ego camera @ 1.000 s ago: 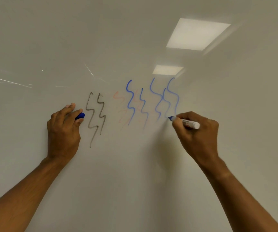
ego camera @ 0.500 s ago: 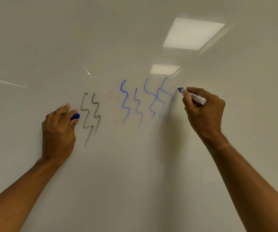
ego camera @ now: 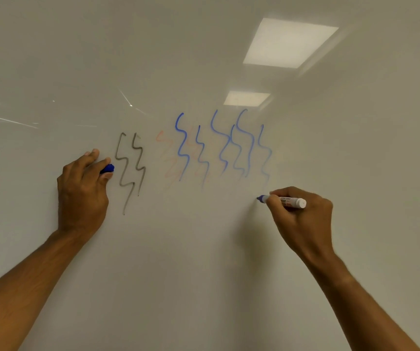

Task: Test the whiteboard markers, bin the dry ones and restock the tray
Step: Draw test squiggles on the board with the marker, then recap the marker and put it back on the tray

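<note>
Right hand point(ego camera: 302, 219) grips blue marker point(ego camera: 283, 200), left hand point(ego camera: 83, 188) pinches its cap point(ego camera: 107, 169); newest squiggle point(ego camera: 264, 155) looks faint, maybe glare, so misjudging dryness is the risk.

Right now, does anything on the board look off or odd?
Nothing is damaged. The newest blue squiggle, just above the marker in the right hand, is much paler than the blue ones beside it. The red scribble is barely visible.
</note>
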